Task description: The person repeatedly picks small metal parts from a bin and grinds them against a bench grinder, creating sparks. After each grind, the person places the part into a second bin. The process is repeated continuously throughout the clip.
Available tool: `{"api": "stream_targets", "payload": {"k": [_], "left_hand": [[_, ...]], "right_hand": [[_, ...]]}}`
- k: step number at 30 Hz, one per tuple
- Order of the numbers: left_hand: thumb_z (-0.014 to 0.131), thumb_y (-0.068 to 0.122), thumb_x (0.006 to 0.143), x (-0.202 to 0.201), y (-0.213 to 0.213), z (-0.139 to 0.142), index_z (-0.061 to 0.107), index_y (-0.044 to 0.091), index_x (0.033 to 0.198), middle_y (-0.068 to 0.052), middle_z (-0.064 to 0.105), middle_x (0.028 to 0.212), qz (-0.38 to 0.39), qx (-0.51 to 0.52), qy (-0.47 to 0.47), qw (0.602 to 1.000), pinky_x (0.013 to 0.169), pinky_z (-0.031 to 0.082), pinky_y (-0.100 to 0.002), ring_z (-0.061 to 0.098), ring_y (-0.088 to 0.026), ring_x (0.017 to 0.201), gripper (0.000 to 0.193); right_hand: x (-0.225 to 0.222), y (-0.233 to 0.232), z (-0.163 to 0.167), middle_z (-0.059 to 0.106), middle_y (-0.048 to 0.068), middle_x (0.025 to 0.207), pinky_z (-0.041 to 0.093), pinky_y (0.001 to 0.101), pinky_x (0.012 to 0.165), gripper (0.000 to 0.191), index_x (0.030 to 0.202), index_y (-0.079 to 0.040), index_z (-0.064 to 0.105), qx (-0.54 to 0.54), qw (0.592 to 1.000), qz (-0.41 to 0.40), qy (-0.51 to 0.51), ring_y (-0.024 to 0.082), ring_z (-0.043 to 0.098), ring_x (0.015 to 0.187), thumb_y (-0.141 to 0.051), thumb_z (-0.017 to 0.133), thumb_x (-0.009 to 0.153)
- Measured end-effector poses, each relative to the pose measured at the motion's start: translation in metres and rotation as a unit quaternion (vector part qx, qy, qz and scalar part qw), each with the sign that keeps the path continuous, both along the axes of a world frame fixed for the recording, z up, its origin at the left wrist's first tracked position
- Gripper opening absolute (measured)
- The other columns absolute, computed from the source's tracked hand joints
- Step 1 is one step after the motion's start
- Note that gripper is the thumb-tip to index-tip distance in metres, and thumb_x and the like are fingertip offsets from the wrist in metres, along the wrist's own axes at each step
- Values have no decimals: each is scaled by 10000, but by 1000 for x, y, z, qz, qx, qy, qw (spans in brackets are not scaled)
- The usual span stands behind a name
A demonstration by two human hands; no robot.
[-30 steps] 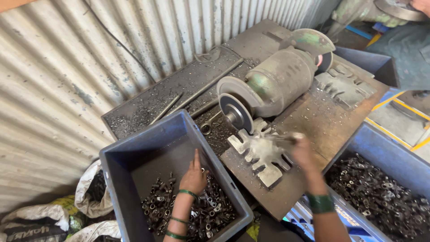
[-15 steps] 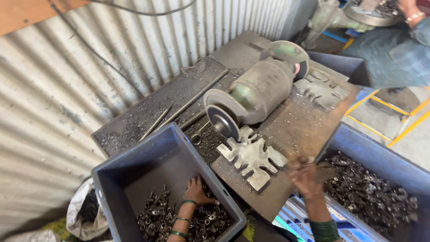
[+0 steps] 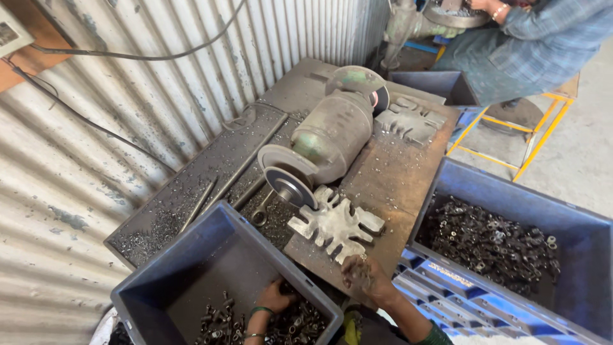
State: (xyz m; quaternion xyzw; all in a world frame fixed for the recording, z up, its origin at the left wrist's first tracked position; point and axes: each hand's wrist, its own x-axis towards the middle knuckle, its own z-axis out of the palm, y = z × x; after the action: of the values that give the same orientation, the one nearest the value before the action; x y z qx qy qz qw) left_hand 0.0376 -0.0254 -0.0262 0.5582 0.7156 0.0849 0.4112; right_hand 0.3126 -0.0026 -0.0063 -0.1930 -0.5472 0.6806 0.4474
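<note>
From the head camera, my left hand (image 3: 276, 299) is buried in the small dark metal nuts (image 3: 300, 322) in the blue-grey plastic crate (image 3: 191, 268); I cannot tell whether its grip is closed. My right hand (image 3: 365, 276) is pinched together on a small piece near the slotted steel guide plate (image 3: 335, 223). The grey bench grinder's wheel (image 3: 290, 186) sits close on the counter (image 3: 396, 172); fingers could stray into it, and I might drop the piece.

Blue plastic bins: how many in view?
3. One blue plastic bin at lower left, left hand inside it; one at right holding small dark metal parts; one behind the grinder.
</note>
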Motion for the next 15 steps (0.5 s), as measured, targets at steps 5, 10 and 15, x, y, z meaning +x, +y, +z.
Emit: {"api": "stream_targets", "payload": {"k": [5,10,15], "left_hand": [[770,404,744,-4,-12,-7,590,78,1368,-165,668,1300,133,48,-62,988,1034,516,-416,652,-320,1206,727],[653,377,803,-24,-21,-5,623,102,1234,-135,684,1131,427,59,-484,761,786,535,-374,665,-291,1004,512],[556,348,851,-29,-24,1,649,128,1121,-102,694,1009,507,10,-683,526,597,557,-310,678,-254,852,361]], "right_hand": [[-7,-13,-13,694,57,937,538,314,727,359,1085,-26,678,-153,985,-31,68,153,664,829,-321,739,890],[-32,-26,-15,731,87,926,586,302,738,383,1084,-31,690,-182,983,-15,31,171,703,824,-384,733,941],[-67,-42,6,729,58,1015,620,330,859,409,1077,-89,679,-26,974,-22,-223,160,735,963,-409,799,853]]}}
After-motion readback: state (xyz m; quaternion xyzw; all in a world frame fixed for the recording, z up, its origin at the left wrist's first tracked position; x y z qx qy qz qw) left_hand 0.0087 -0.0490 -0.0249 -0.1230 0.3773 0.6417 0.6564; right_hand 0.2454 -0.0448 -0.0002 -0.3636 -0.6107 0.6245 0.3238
